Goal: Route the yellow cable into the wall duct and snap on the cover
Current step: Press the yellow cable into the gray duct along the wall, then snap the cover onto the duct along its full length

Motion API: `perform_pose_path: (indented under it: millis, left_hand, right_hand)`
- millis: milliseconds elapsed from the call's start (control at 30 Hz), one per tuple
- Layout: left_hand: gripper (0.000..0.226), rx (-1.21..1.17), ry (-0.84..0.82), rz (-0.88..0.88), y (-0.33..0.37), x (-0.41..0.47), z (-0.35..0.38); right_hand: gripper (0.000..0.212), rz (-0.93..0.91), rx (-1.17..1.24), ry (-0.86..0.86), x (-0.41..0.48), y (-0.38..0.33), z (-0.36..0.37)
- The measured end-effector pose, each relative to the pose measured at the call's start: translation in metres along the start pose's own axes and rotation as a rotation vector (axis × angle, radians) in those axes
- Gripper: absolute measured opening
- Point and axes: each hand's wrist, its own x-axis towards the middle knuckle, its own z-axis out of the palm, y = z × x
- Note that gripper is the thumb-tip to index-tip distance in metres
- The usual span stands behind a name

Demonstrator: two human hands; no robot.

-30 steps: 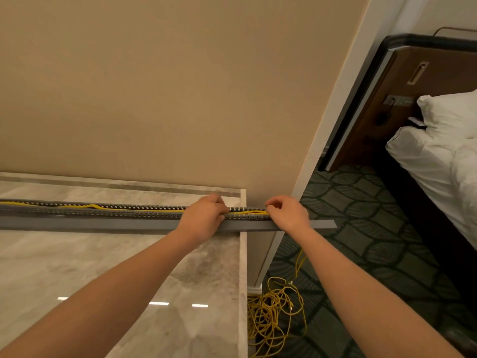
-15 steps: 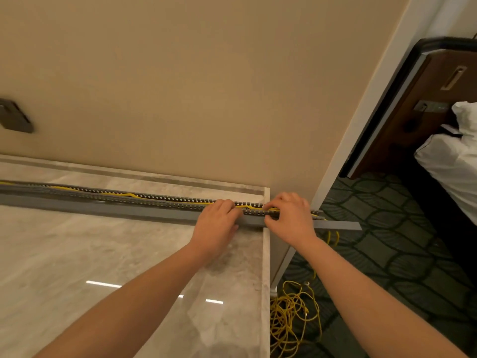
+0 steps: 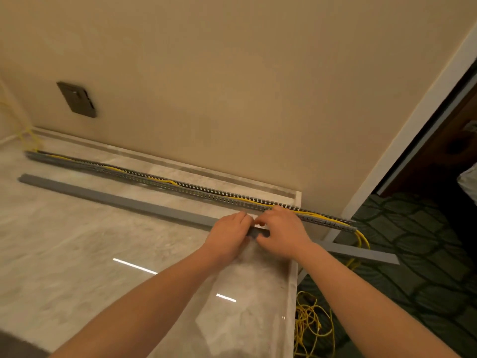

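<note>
We are looking into what seems to be a hotel room, or a bedroom of that kind. On the near left, a polished marble counter runs along a plain beige wall, which carries a dark switch or socket plate at the far left. To the right, past a white trim at the wall's corner, the floor is dark green carpet with a leaf-like pattern. At the far right edge we see white bedding beside a dark wood panel, like a headboard.
</note>
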Motion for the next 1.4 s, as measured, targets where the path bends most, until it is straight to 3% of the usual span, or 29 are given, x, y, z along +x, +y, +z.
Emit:
perform_pose_path:
  millis: [100, 267, 567, 667, 1000, 1400]
  left_hand:
    - [0.038, -0.094, 0.040, -0.084, -0.010, -0.013, -0.002]
    - [0.050, -0.061, 0.079, -0.208, -0.048, -0.043, -0.011]
    - [0.041, -0.033, 0.089, -0.367, -0.115, -0.095, -0.035]
    - [0.033, -0.044, 0.086, -0.387, -0.139, -0.111, -0.040]
    - [0.044, 0.006, 0.071, -0.440, -0.259, -0.169, -0.061]
    - [0.050, 0.070, -0.076, -0.369, -0.435, -0.231, -0.105]
  right_hand:
    - [0.046, -0.007, 0.075, -0.117, 0.002, -0.011, 0.002]
    - [0.040, -0.016, 0.049, -0.151, 0.013, -0.027, 0.002]
    - [0.035, -0.129, 0.163, -0.200, 0.058, -0.112, 0.017]
    - [0.040, -0.165, 0.161, -0.233, 0.075, -0.142, 0.025]
    - [0.042, -0.172, 0.143, -0.251, 0.145, -0.255, 0.052]
    - [0.038, -0.055, 0.160, -0.209, 0.237, -0.409, 0.096]
